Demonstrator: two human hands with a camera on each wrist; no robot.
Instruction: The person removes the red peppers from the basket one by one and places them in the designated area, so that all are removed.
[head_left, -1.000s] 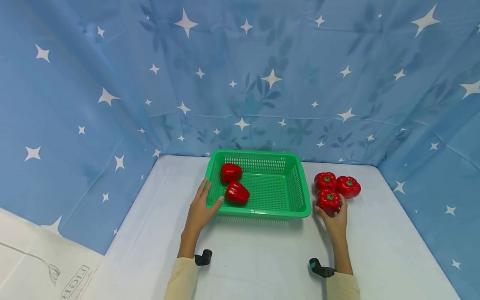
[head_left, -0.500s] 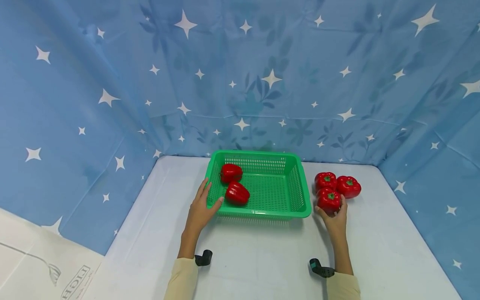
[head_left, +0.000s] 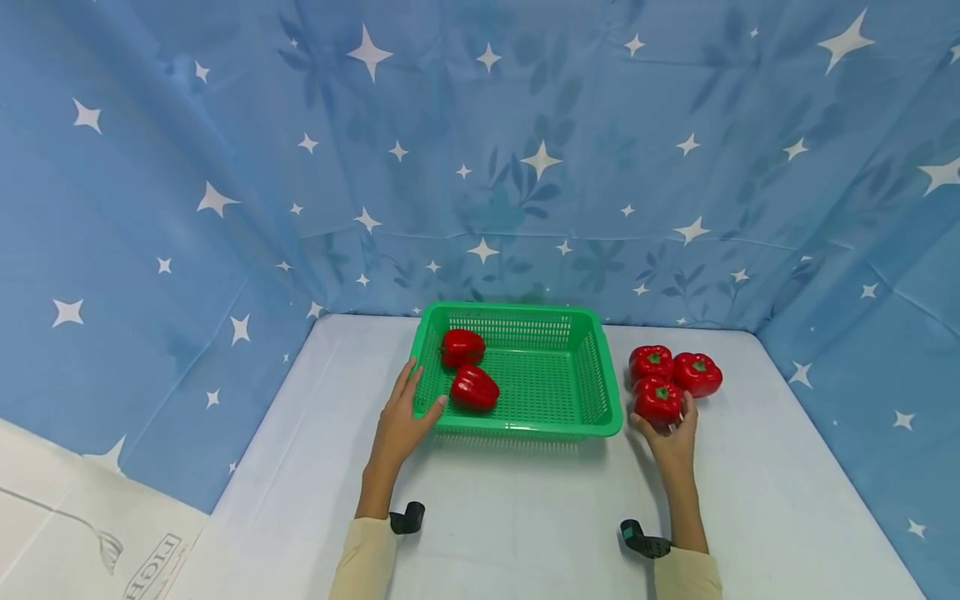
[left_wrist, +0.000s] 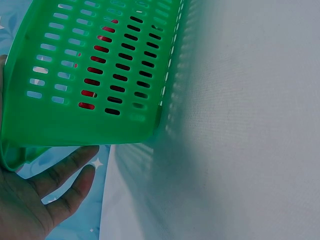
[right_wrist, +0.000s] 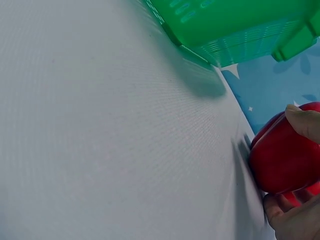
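Right hand (head_left: 672, 446): thumb and fingers grip the nearest red bell pepper (head_left: 657, 402), its stem end up.
Left hand (head_left: 399, 425): at the green basket's 8 o'clock corner, fingers straight and spread beside the rim.
Green basket (head_left: 517, 428): towards 9 o'clock from the gripped pepper, just beside it; its right wall stands between that pepper and the basket's inside.
Neighbours: a rear pepper (head_left: 651, 362) at 12 o'clock and an outer pepper (head_left: 698, 374) at 2 o'clock crowd the gripped one; contact is hard to tell.
Basket contents: two peppers (head_left: 475, 387) on their sides, towards 8 and 10 o'clock.
Backdrop: starry blue curtain (head_left: 480, 167) at 12 o'clock, behind the white table (head_left: 525, 517).
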